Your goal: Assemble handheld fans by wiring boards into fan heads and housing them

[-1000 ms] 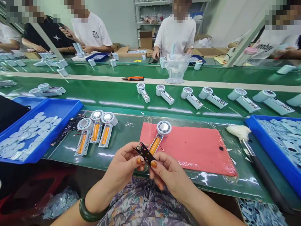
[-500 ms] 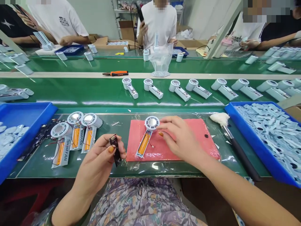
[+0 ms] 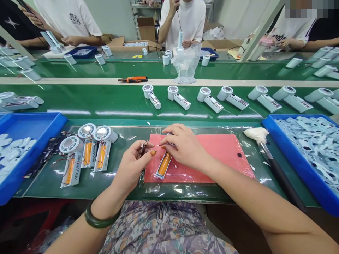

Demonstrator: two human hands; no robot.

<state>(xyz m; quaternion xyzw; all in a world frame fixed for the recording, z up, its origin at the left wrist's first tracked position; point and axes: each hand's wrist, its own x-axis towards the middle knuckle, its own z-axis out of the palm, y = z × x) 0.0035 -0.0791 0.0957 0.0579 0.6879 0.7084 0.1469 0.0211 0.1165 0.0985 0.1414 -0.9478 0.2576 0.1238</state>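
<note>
- Pinching a dark circuit board (image 3: 143, 147), seen nearly edge-on, between thumb and fingers of the left hand (image 3: 134, 162), just above the left edge of a red mat (image 3: 217, 158).
- Bending the right hand (image 3: 182, 146) over the round head of a handheld fan (image 3: 163, 168), bringing thumb and fingertips narrowly together near a thin wire; not being able to tell whether gripping it or only touching the fan.
- Working on that fan at the left part of the mat, having its open handle slanting toward the body and its orange battery cell (image 3: 165, 162) showing.
- Wearing a dark green bangle (image 3: 102, 220) on the left wrist.
- Having three more fans (image 3: 103, 151) grouped on the green bench left of the mat, showing orange cells and loose wires, next to a pile of dark boards (image 3: 43, 157).
- Sitting between a left blue tray (image 3: 39, 123) holding pale pieces and a right blue tray (image 3: 304, 187) heaped with pale-blue plastic parts.
- Having a black-handled tool (image 3: 280, 176) with a white wrapped head lying between mat and right tray.
- Facing a row of fans (image 3: 209, 98) on the green belt, orange-handled pliers (image 3: 136, 79) beyond, and a co-worker in a white shirt (image 3: 182, 21) opposite.
</note>
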